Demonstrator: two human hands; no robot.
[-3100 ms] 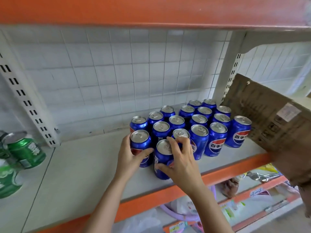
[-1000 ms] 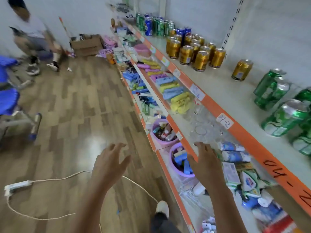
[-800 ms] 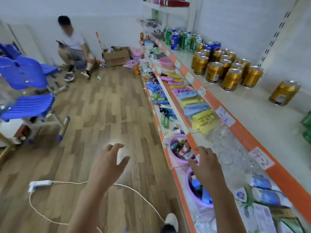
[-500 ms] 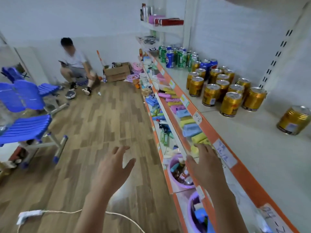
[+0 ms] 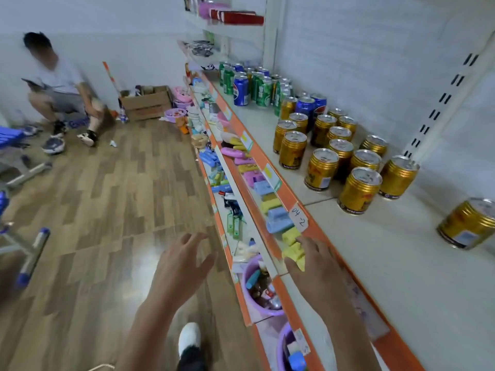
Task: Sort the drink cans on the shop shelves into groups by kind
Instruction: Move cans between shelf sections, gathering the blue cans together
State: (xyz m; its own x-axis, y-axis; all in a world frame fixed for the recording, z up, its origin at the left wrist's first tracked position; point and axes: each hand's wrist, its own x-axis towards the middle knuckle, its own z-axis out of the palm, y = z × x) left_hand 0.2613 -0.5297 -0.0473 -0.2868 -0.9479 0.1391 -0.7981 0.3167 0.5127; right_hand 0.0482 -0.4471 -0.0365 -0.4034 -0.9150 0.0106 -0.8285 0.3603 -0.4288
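A long white shelf with an orange front edge runs along my right. Several gold cans stand grouped on it, and one gold can stands alone nearer to me. Farther back, green cans and blue cans are mixed together, with two blue cans behind the gold group. My left hand hovers over the floor with fingers spread, holding nothing. My right hand is out in front of the shelf's orange edge, fingers straight, empty.
Lower shelves hold coloured packets and purple tubs of small goods. A person crouches at the far wall beside a cardboard box. Blue chairs stand at the left on the wooden floor.
I let go of the blue cans on the other shelf and turned left along the aisle. Since then the view has moved forward toward the gold cans, both hands empty and held out.
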